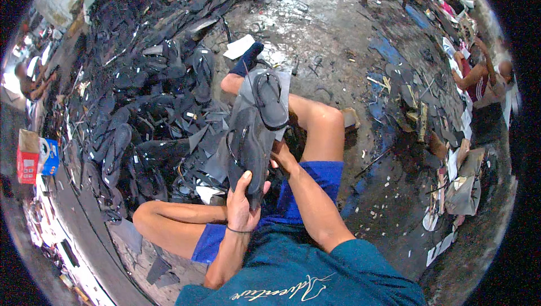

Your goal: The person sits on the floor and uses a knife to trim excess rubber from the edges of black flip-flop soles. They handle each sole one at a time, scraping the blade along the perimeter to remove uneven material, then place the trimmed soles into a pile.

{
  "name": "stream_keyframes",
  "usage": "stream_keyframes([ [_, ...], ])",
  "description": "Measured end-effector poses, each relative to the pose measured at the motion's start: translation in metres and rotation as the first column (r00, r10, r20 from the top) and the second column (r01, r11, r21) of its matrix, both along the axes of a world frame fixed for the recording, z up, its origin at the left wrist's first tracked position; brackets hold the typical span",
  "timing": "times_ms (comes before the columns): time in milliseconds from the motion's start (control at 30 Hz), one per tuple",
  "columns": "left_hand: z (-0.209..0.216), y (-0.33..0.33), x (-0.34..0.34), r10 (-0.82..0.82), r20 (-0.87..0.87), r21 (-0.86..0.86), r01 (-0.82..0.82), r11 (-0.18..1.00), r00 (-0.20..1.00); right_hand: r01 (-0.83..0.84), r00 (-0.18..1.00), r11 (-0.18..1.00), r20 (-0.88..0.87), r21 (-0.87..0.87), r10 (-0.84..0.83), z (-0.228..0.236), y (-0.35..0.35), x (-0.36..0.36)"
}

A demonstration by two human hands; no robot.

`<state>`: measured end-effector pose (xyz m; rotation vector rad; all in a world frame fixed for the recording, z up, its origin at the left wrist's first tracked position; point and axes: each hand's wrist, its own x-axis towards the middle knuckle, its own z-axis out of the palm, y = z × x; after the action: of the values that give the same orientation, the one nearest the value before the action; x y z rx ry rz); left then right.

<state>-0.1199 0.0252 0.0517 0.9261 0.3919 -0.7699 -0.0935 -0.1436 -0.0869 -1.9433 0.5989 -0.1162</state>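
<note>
My left hand [243, 201] is closed around the heel end of a black flip-flop [245, 148], thumb on top of its footbed. The flip-flop's toe points away from me and its strap shows on the upper side. My right hand [283, 156] is beside and partly under the same flip-flop, near its right edge; most of its fingers are hidden. Just beyond lies a second, dark grey flip-flop [273, 103], its strap toward the far end. It rests on a grey sheet [285, 83] over my lower leg, with the first flip-flop close against it.
Heaped black flip-flops [116, 148] and dark scraps cover the floor to my left. A red box [28, 156] and a blue box [51, 156] stand at far left. A white paper [239, 47] lies beyond my foot. One person [479, 72] sits at right, another [34, 83] at left.
</note>
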Motion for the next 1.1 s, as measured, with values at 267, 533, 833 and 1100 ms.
stream_keyframes([
  [267, 0.023, 0.067, -0.03, -0.021, 0.011, -0.022, 0.021, 1.0, 1.0, -0.017, 0.997, 0.999, -0.07, 0.038, 0.02, -0.043, 0.008, 0.082],
  [533, 0.067, 0.156, 0.022, 0.287, 0.539, 0.192, -0.447, 0.874, 0.792, -0.037, 0.999, 0.792, 0.048, 0.609, 0.01, -0.004, 0.116, 0.099],
  [833, -0.056, 0.084, 0.055, 0.035, 0.128, -0.003, -0.035, 0.999, 0.991, 0.254, 0.788, 0.633, 0.222, 0.731, -0.574, 0.131, -0.11, -0.128],
  [1100, -0.104, -0.01, 0.07, -0.264, 0.107, 0.208, 0.238, 0.949, 0.959, 0.566, 0.81, 0.82, 0.245, -0.091, -0.532, -0.082, -0.123, -0.153],
])
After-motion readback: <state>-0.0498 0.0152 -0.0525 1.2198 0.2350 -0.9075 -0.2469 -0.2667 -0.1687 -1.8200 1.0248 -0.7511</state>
